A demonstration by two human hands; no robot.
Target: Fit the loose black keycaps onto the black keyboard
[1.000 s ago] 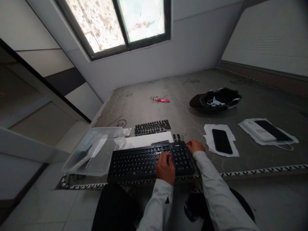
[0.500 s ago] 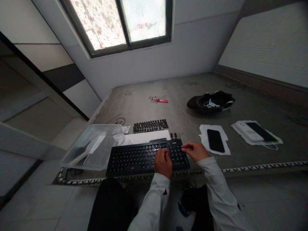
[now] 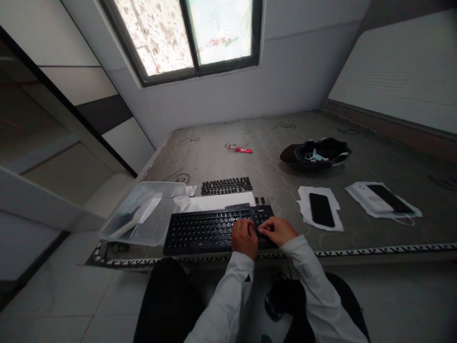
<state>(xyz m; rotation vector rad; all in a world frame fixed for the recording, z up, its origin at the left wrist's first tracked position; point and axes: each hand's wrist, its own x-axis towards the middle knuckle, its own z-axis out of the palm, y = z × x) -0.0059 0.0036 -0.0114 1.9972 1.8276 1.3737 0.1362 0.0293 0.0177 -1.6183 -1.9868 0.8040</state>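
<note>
A black keyboard (image 3: 200,231) lies at the front edge of the covered surface. My left hand (image 3: 244,238) is curled over its right part, thumb and fingers drawn together. My right hand (image 3: 280,231) is over the number pad, thumb and forefinger pinched close to the left fingertips. Whatever either hand might hold is too small or hidden to make out. Behind the keyboard sits a white sheet (image 3: 203,202), with loose black keycaps (image 3: 226,186) laid out in rows beyond it. A few more keycaps (image 3: 260,200) are to its right.
On the left stands a clear plastic tub (image 3: 160,233) with papers inside. A phone (image 3: 322,209) on white cloth lies to the right, and another device (image 3: 378,200) on cloth farther right. Behind are a dark cap (image 3: 291,155) and a red packet (image 3: 243,150).
My right hand has moved left along the keyboard, from its right end to close beside my left hand. My left hand stays curled over the keys. The view has shifted slightly.
</note>
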